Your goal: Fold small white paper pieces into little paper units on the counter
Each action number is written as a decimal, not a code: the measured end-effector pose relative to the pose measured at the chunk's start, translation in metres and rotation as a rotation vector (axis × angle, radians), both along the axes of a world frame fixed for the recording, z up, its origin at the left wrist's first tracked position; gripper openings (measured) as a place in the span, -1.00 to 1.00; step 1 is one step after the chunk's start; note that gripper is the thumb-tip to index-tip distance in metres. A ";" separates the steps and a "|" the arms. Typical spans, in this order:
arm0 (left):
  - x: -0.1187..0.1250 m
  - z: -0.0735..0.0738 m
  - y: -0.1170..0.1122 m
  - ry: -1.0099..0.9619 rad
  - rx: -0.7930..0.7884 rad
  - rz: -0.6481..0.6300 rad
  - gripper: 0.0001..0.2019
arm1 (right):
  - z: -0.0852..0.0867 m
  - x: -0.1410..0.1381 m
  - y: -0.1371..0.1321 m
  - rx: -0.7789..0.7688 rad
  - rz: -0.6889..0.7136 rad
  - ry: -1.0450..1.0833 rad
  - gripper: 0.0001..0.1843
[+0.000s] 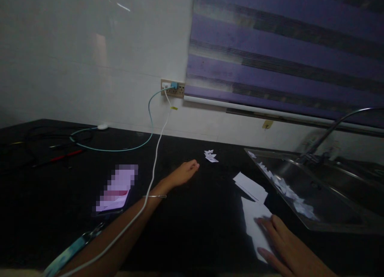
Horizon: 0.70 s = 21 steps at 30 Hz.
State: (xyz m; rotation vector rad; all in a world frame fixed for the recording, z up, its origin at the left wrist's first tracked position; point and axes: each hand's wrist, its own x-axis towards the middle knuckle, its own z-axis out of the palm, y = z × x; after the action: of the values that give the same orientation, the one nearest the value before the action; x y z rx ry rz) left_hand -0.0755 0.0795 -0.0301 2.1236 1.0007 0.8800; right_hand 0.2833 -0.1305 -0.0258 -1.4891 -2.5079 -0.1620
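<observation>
The right hand point(285, 243) lay over a loose stack of plain white rectangular paper sheets point(250, 217) on the glossy black desk point(207, 217), its thumb and fingers spread apart and touching the paper; whether it gripped a sheet could not be told. A smaller pile of white paper strips point(251, 186) lay just beyond. The left hand point(189, 170) rested with fingers loosely curled near a small cluster of pointed, folded white paper pieces point(211, 157); I could not tell whether anything was inside it.

The sheets were probably very light, thin and easily creased, likely to slide on the smooth desk or cling together. A pinch at a free corner or edge seemed the best hold. The folded pieces, including a row along the rim of the grey metal sink point(337, 228), looked easily crushed, better taken lightly by a thick fold.
</observation>
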 end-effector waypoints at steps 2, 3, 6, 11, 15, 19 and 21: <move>0.000 0.001 0.000 -0.002 -0.012 0.007 -0.63 | 0.005 -0.001 0.001 -0.024 -0.009 0.007 -0.24; 0.000 0.001 -0.001 -0.004 -0.016 0.007 -0.63 | 0.009 -0.002 0.002 -0.041 -0.016 0.013 -0.26; 0.000 0.002 -0.001 -0.021 -0.034 0.004 -0.64 | 0.020 -0.005 0.010 -0.081 -0.043 0.029 -0.39; 0.001 0.000 0.000 -0.052 -0.059 -0.011 -0.65 | 0.027 -0.005 0.023 -0.066 -0.052 0.019 -0.58; 0.001 0.002 0.000 -0.058 -0.066 -0.005 -0.66 | 0.021 0.001 0.030 -0.065 -0.016 -0.010 -0.66; 0.001 0.002 -0.001 -0.041 -0.075 -0.003 -0.65 | 0.016 0.009 0.033 -0.050 0.007 -0.051 -0.57; 0.001 0.002 -0.001 -0.034 -0.074 -0.006 -0.64 | 0.017 0.010 0.032 -0.061 -0.003 -0.056 -0.55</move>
State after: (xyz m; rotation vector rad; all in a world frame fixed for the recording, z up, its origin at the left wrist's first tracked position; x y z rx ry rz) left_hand -0.0748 0.0783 -0.0280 2.0423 0.9938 0.8602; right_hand 0.2934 -0.0981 -0.0091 -1.5320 -2.5764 -0.1297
